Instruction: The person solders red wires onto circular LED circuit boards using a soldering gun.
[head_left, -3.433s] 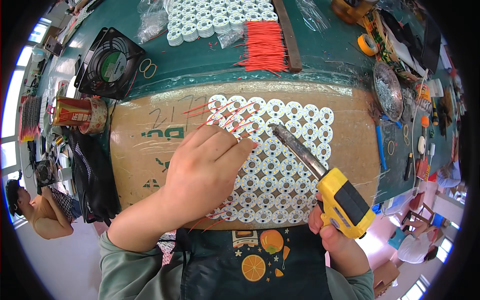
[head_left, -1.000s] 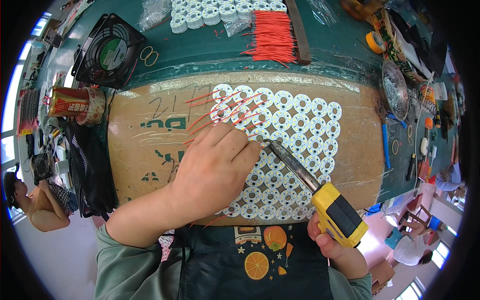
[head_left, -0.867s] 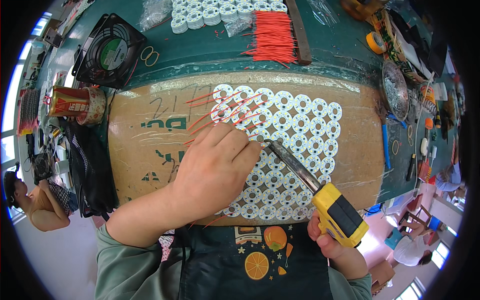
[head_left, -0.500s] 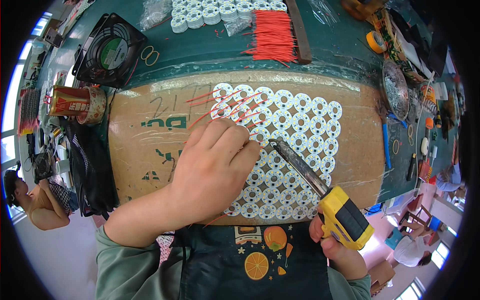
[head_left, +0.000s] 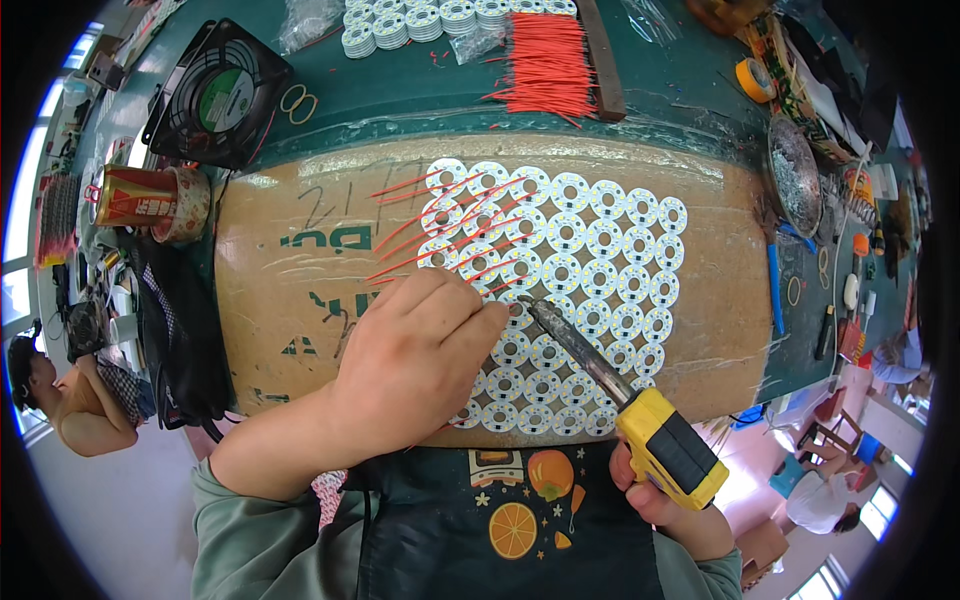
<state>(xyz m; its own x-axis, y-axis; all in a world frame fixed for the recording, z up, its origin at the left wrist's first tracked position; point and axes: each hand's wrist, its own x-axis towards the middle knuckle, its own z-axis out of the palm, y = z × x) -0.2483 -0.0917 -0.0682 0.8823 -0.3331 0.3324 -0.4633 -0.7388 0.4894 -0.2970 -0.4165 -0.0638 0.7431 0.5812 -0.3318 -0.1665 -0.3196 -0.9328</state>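
Note:
Rows of white ring-shaped LED boards [head_left: 602, 238] lie on a cardboard sheet. Thin red wires [head_left: 400, 236] run across the boards at the upper left. My left hand [head_left: 415, 350] is closed in a pinch over the left columns, covering several boards. A red wire appears to be in its fingers, though they mostly hide it; red ends show below the wrist. My right hand [head_left: 645, 490] grips a yellow-and-black soldering gun [head_left: 678, 448] by its handle. The gun's dark tip meets a board just right of my left fingertips.
Beyond the cardboard [head_left: 300, 190] are a bundle of red wires [head_left: 548, 65], a dark bar [head_left: 603, 60] and stacked LED boards [head_left: 390, 30]. A black fan [head_left: 215, 95] and cans [head_left: 150, 197] stand left. A metal bowl [head_left: 795, 175] and blue tool [head_left: 774, 290] lie right.
Both hands and the soldering gun have shifted nearer to me and slightly left, the tip onto another board. More red wires now show in the third row, which my left hand partly covered.

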